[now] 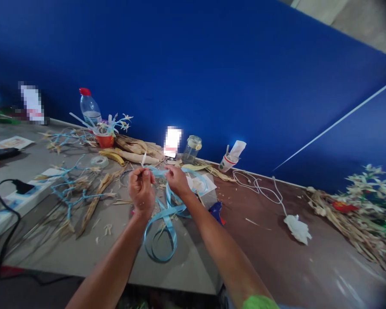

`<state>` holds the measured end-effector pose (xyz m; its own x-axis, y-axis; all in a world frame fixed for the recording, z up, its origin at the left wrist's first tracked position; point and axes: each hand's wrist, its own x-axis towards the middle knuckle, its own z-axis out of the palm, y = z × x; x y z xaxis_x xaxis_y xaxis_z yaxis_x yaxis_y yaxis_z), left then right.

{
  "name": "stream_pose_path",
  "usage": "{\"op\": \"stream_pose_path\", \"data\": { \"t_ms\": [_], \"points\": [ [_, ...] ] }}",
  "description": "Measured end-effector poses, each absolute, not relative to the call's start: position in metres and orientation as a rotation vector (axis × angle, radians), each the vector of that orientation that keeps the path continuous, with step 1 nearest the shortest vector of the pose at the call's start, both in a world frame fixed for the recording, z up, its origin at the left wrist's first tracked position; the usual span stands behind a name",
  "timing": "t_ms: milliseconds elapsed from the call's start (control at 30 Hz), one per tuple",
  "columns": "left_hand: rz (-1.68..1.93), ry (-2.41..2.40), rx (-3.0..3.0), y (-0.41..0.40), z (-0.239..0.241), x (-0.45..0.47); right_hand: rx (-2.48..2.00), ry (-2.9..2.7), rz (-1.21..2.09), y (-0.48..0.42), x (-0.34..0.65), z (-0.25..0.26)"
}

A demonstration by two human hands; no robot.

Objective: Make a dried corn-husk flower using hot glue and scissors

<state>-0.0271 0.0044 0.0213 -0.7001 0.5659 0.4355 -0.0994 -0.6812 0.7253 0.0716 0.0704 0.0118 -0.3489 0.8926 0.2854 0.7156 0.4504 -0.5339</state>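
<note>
My left hand [142, 189] is closed in a pinch, with a pale pointed husk piece [144, 158] sticking up from its fingertips. A light blue ribbon [160, 172] stretches from there across to my right hand [177, 180], whose fingers are pinched on it. The rest of the ribbon drops in loops onto the table below and between my wrists. How the ribbon meets the husk piece is hidden by my left fingers. Around my hands lie dry husk scraps and a white paper [210, 182].
To the left are blue-wrapped branches [69, 201], a tape roll [99, 161], and a power strip [28, 193] with a black cord. Behind stand a red cup [104, 139], bottle [90, 109], lit phone [173, 141], glass jar [192, 149] and paper cup [228, 162]. White cable [257, 186] and flowers [366, 193] lie right.
</note>
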Motion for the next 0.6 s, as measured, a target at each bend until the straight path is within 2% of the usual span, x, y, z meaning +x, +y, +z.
{"op": "stream_pose_path", "data": {
  "t_ms": [167, 400, 500, 600],
  "points": [
    [2.375, 1.025, 0.919, 0.007, 0.018, -0.028, -1.378, -2.592, 0.220, 0.070, 0.072, 0.005],
    [2.331, 1.090, 0.949, 0.008, 0.013, -0.027, -1.304, -2.697, -0.072, 0.063, 0.071, -0.005],
    [2.309, 1.127, 0.971, 0.008, 0.013, -0.027, -1.340, -2.615, -0.009, 0.064, 0.072, -0.004],
    [2.285, 1.163, 0.979, 0.006, 0.015, -0.026, -1.454, -2.387, 0.241, 0.069, 0.075, 0.001]
  ]
}}
